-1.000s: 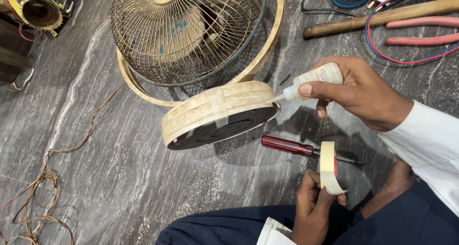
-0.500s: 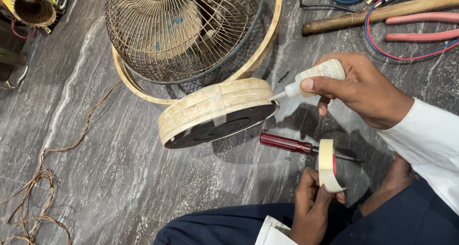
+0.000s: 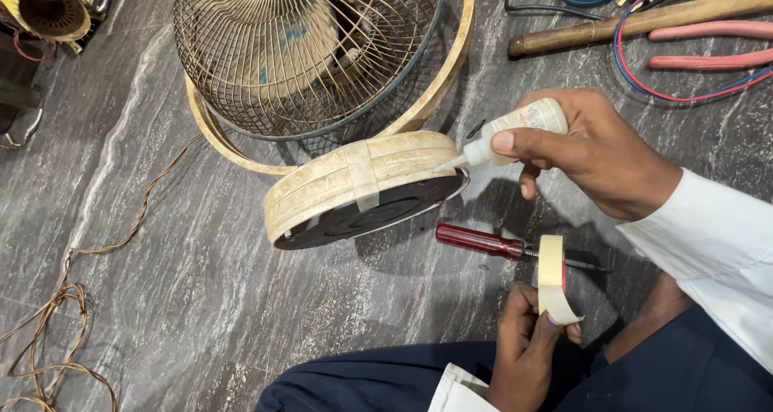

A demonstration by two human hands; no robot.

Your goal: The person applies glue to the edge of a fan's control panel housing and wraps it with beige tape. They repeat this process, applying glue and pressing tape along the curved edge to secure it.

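Observation:
My right hand point(image 3: 596, 150) is shut on a small white glue bottle point(image 3: 527, 122), held sideways. Its nozzle touches the right edge of a round cream-coloured fan housing point(image 3: 354, 175), which is tilted up off the floor with its dark inside showing underneath. A strip of tape crosses the housing's rim. Lower down, by my lap, my left hand point(image 3: 523, 348) holds a roll of cream masking tape point(image 3: 551, 283) upright. On the floor between the two hands lies a red-handled screwdriver point(image 3: 479, 241).
A wire fan cage point(image 3: 306, 50) sits inside a cream ring point(image 3: 451, 66) behind the housing. A wooden handle point(image 3: 636, 22), pink-handled pliers point(image 3: 708, 46) and coloured wires lie top right. A yellow motor part point(image 3: 48, 10) is top left, with copper wire point(image 3: 56, 315) trailing at bottom left.
Almost nothing has moved: the nozzle stays at the housing's rim and the tape roll stays in my left hand. Only the view has shifted slightly.

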